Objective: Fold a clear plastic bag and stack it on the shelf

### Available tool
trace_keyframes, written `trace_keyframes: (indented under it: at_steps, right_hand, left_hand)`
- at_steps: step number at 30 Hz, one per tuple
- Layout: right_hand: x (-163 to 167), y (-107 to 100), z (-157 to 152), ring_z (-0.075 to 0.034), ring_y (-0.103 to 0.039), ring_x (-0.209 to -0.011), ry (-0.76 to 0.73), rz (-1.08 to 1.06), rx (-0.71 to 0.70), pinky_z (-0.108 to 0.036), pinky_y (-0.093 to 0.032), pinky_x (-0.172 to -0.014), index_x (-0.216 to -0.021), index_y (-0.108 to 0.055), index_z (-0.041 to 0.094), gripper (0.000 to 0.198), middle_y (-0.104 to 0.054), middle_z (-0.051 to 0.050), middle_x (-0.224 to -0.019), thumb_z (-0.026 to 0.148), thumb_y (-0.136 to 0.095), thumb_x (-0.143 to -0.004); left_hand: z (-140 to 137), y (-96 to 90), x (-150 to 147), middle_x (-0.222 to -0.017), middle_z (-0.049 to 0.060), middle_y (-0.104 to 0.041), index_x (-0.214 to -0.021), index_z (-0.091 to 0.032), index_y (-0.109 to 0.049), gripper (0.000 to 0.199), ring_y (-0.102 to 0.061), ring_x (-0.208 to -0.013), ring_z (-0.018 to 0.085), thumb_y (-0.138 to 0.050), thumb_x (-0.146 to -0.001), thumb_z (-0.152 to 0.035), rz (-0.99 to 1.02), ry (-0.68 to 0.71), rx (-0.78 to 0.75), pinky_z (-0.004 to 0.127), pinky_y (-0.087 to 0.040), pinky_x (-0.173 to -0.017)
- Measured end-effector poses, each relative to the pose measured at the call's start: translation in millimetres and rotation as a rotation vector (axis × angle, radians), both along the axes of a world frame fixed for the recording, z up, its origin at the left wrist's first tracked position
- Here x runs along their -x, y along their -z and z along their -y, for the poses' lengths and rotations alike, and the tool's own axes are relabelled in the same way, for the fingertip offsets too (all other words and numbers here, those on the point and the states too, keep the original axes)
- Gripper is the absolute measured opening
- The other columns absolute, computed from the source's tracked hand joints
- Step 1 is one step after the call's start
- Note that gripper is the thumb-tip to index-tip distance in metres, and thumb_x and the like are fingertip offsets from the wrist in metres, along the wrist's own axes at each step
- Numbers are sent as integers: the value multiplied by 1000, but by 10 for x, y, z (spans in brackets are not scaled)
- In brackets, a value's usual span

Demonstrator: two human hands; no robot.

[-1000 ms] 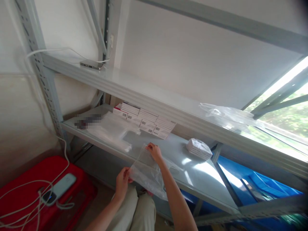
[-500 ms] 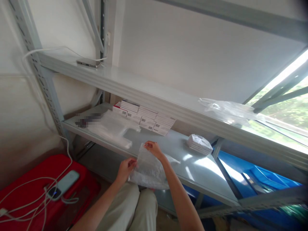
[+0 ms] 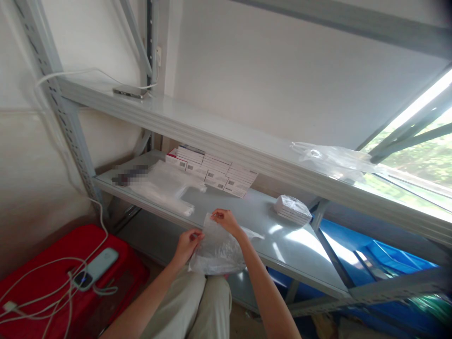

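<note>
A clear plastic bag [image 3: 219, 252] hangs at the front edge of the lower shelf, above my lap. My left hand [image 3: 189, 243] pinches its left edge. With fingers closed, my right hand [image 3: 226, 220] grips the bag near its top corner. Part of the bag is hidden behind my right forearm. Just beyond my hands, a stack of flat clear plastic bags [image 3: 160, 186] lies on the shelf. Behind that stack stand several white boxes [image 3: 217, 179] with printed labels. To the right sits a plastic-wrapped bundle of white boxes [image 3: 293, 210].
The grey metal lower shelf [image 3: 261, 212] runs below an upper shelf [image 3: 212, 125]. Above lie a phone-like device [image 3: 130, 92] and crumpled clear plastic [image 3: 328, 160]. At left, a red stool [image 3: 123, 263] bears a power bank [image 3: 100, 268] and white cables. Blue material [image 3: 374, 249] shows at right.
My left hand has shifted slightly up and right along the bag's edge. The bag's lower part has changed shape a little. My right hand stays nearly where it was.
</note>
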State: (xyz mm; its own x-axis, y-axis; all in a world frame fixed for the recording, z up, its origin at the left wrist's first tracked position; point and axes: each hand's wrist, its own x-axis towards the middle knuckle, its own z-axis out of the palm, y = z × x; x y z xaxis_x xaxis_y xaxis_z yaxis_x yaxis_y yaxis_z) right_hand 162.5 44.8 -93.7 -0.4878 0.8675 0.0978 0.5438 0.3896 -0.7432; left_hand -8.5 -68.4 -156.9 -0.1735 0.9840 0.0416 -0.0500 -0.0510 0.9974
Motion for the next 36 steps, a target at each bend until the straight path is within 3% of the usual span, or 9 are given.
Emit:
trace_keyframes:
  at_steps: [6, 15, 19, 23, 26, 30, 32, 36]
  right_hand:
    - [-66, 48, -3, -13, -52, -55, 9, -29, -1, -22, -39, -55, -80, -70, 20, 23, -58, 2, -55, 41, -62, -77]
    - [-44, 55, 34, -12, -51, -53, 6, -58, -18, -23, -40, -55, -82, -70, 19, 25, -59, 1, -57, 42, -59, -80]
    - [-39, 28, 67, -12, -49, -51, -5, -53, -20, -23, -37, -52, -83, -69, 20, 26, -57, 2, -55, 43, -57, -81]
    - [-18, 8, 107, -13, -50, -53, 0, -24, -20, -24, -39, -53, -83, -69, 20, 25, -58, 1, -57, 42, -57, -81]
    - [-34, -34, 143, -15, -54, -59, -5, -9, -2, -26, -44, -58, -90, -69, 20, 27, -63, -1, -65, 42, -56, -82]
    - [-191, -110, 177, -19, -60, -85, -135, -6, 83, -31, -48, -77, -111, -63, 22, 40, -67, -5, -99, 45, -62, -79]
    - [-320, -141, 180, -20, -60, -87, -197, 15, 165, -31, -48, -78, -102, -65, 20, 39, -67, -6, -101, 47, -67, -73]
    - [-559, -232, 170, -15, -55, -61, -192, -30, 322, -28, -46, -60, -75, -62, 18, 38, -63, -3, -72, 56, -64, -72]
  left_hand:
    - [16, -36, 18, -55, 2, -60, -63, -15, -58, 53, -47, -42, 10, -71, -53, -65, 208, -31, 74, 22, -38, -43]
    - [69, -6, 54, -51, 2, -60, -74, -16, -57, 58, -50, -39, 13, -58, -63, -73, 153, -118, 44, 23, -39, -41]
    - [94, -14, 56, -58, 3, -64, -89, -14, -59, 55, -53, -43, 14, -58, -71, -67, 101, -70, 15, 24, -42, -43]
    - [107, -45, 57, -60, 4, -65, -79, -14, -61, 47, -54, -45, 14, -61, -73, -61, 36, -28, -36, 23, -42, -45]
    - [108, -63, 63, -62, 3, -65, -80, -14, -61, 45, -53, -45, 13, -58, -76, -59, 35, -121, -72, 22, -41, -47]
    - [119, -95, 79, -62, 2, -64, -84, -15, -59, 45, -52, -44, 13, -58, -78, -59, 64, -177, -98, 23, -41, -46]
    - [124, -128, 92, -61, 1, -63, -85, -15, -59, 45, -52, -43, 13, -58, -78, -59, 79, -195, -103, 23, -41, -45]
    - [122, -244, 144, -59, 1, -62, -85, -14, -59, 46, -50, -40, 11, -58, -79, -59, 93, -207, -112, 21, -40, -41]
